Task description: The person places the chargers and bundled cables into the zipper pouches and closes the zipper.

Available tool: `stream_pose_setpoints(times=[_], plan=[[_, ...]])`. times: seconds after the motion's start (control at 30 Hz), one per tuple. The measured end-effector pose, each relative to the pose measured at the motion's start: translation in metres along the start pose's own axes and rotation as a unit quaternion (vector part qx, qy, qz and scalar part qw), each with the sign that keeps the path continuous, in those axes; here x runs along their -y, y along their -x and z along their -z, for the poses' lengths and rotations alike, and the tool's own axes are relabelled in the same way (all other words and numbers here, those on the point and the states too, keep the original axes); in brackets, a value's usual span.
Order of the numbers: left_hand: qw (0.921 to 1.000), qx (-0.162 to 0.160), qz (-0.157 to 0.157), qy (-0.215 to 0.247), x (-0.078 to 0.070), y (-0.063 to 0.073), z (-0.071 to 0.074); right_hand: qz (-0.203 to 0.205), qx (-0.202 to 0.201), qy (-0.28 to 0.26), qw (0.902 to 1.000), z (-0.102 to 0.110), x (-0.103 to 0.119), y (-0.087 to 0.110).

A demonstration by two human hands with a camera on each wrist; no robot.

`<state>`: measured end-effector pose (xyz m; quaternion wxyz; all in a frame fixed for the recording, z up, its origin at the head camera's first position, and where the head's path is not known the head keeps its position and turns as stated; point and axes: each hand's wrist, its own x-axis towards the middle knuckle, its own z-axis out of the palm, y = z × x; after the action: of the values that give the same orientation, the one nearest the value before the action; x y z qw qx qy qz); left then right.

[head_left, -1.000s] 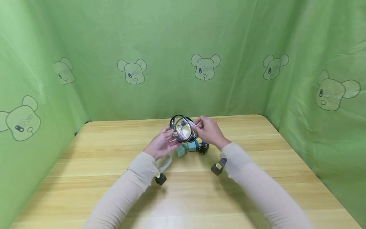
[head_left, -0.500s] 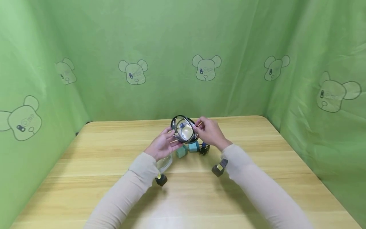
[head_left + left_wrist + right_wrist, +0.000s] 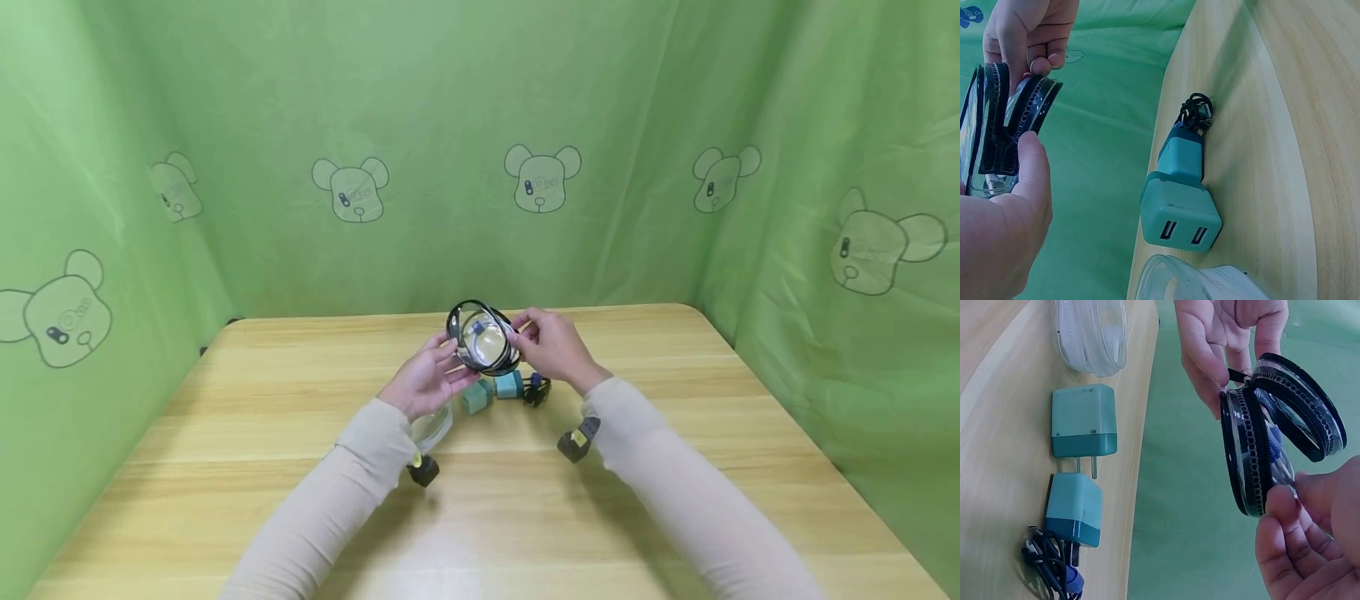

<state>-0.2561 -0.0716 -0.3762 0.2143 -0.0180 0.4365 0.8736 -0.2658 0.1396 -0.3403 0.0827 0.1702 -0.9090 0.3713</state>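
A round clear zip pouch (image 3: 1250,456) with black trim is held up over the table, its two halves spread apart. My left hand (image 3: 426,379) grips it at the zipper's joined side, the thumb (image 3: 1034,169) lying along the black zip tape. A coiled grey-white cable (image 3: 1282,469) with a blue tie (image 3: 1275,440) sits between the halves. My right hand (image 3: 553,346) pinches the cable at the pouch's open edge, thumb and forefinger together. In the left wrist view the right fingers reach in between the zip edges. Part of the coil is hidden by the pouch.
Below the hands lie two teal plug chargers, one (image 3: 1182,212) with two USB ports, the other (image 3: 1182,159) beside it. A bundled black cable (image 3: 1196,112) lies past them. A clear round case (image 3: 1091,337) rests near the left wrist. Green curtains (image 3: 450,100) enclose the wooden table (image 3: 480,517).
The pale coil, earlier bunched by the right fingers, now lies further inside the pouch, and its blue tie has shifted slightly. Both hands have stayed almost in place.
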Motion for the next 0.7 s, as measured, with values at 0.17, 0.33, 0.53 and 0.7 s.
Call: stream_pose_setpoints(times=[0.17, 0.33, 0.53, 0.7], plan=[[1.0000, 0.001, 0.000, 0.006, 0.0004, 0.0000, 0.0003, 0.000, -0.001, 0.000, 1.0000, -0.0007, -0.0012, 0.0004], [1.0000, 0.003, 0.001, 0.007, 0.0018, -0.0014, 0.0022, -0.001, -0.002, -0.005, 1.0000, -0.0005, -0.0015, 0.0011], [1.0000, 0.003, 0.001, 0.006, 0.0022, -0.0013, 0.0039, 0.002, -0.002, -0.007, 1.0000, 0.0001, -0.0022, 0.0013], [1.0000, 0.001, 0.000, 0.003, 0.0006, -0.0009, 0.0046, -0.002, -0.002, -0.007, 1.0000, 0.0027, -0.0039, 0.0021]])
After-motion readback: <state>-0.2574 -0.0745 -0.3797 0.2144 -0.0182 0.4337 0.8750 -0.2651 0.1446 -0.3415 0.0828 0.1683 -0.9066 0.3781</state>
